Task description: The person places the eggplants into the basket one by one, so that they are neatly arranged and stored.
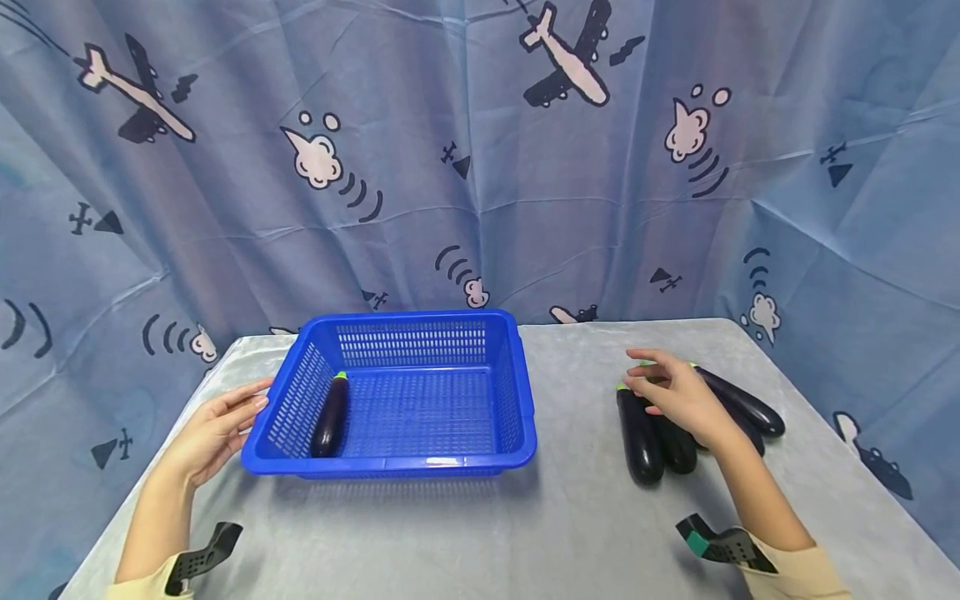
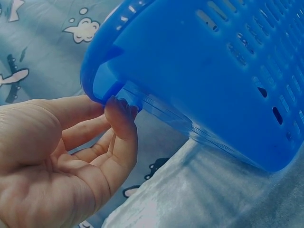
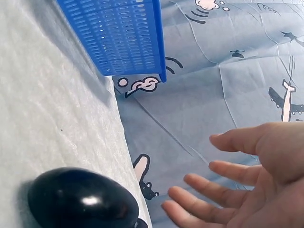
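A blue plastic basket [image 1: 420, 463] with slotted walls stands on the left half of the table, and one dark eggplant [image 1: 330, 418] lies inside along its left wall. My left hand [image 1: 215, 432] holds the basket's left rim [image 2: 92, 71] at the fingertips, with the fingers bent. On the right lie several eggplants [image 1: 640, 437] with green stem ends, side by side and partly overlapping. Over their stem ends hovers my right hand [image 1: 678, 398], fingers spread and loosely bent, with nothing in its grasp. In the right wrist view an eggplant's rounded end [image 3: 80, 199] shows beside and below that hand.
A pale cloth covers the table [image 1: 573, 508]. Behind and at both sides hangs a blue curtain [image 1: 405, 108] printed with planes and clouds. Dark straps with mounts [image 1: 723, 546] sit on both wrists over light sleeves.
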Demonstrator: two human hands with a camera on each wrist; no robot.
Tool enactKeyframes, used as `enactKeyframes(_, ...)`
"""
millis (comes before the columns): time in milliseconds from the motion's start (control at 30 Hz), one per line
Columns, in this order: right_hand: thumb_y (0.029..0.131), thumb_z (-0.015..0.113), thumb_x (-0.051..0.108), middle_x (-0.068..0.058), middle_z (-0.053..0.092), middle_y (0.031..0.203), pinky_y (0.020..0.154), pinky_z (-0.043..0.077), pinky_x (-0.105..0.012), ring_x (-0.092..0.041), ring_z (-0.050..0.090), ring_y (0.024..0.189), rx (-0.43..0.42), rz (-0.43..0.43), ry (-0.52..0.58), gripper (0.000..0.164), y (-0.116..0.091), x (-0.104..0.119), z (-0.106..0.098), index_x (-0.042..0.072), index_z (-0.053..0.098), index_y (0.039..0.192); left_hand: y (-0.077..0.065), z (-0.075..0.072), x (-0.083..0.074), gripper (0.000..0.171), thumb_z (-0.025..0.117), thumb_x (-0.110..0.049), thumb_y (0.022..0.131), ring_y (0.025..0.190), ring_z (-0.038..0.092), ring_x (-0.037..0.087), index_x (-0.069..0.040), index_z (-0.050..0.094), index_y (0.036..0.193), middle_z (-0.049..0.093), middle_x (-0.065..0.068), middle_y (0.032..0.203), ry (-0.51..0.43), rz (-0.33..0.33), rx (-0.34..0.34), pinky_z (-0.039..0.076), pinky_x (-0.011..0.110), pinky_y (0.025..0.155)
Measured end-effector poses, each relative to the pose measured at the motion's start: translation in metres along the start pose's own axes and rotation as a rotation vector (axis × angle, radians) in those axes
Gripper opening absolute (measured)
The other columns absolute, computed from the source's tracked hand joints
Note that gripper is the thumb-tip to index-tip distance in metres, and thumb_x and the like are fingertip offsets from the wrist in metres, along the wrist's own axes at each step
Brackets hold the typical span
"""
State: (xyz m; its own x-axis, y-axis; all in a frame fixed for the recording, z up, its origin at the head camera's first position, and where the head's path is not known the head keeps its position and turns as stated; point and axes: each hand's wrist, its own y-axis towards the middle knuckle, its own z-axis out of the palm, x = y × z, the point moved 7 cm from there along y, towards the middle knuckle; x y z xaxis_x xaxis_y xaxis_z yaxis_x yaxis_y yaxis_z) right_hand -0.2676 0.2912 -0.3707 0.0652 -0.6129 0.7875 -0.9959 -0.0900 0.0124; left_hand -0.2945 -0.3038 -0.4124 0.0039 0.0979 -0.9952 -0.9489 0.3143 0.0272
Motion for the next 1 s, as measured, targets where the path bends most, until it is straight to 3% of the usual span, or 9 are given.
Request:
enactKeyframes(633,0.111,0.056,0.023,-0.040,0.052,0.143,0.083,0.064,-0.051,-0.052,0.062,0.122,0.072,0.181,-0.037,0.057,0.002,-0.020,0.002,-0.009,0.038,0.155,-0.001,0.003,-0.002,0.042,0.043,-0.005,0.113,0.104,0.074,0.009,-0.036,0.070,0.124,0.074,-0.012,0.120,-0.011,0.020,0.024,0.063,0.028,0.084)
enactKeyframes(833,0.108,0.061,0.022,-0.038,0.061,0.133,0.081,0.064,-0.050,-0.048,0.065,0.114,0.069,0.165,-0.094,0.057,0.004,-0.022,0.006,-0.012,0.043,0.150,0.000,0.002,-0.002,0.042,0.043,-0.005,0.113,0.104,0.074,0.009,-0.035,0.070,0.124,0.074,-0.012,0.120,-0.011,0.019,0.021,0.064,0.028,0.084)
enactKeyframes(1000,0.098,0.075,0.016,-0.036,0.066,0.122,0.079,0.063,-0.050,-0.046,0.068,0.108,0.049,0.104,-0.186,0.058,0.007,-0.019,0.009,-0.013,0.051,0.142,0.000,0.002,-0.001,0.042,0.043,-0.005,0.113,0.104,0.074,0.009,-0.035,0.070,0.124,0.074,-0.012,0.120,-0.016,0.017,0.019,0.063,0.028,0.084)
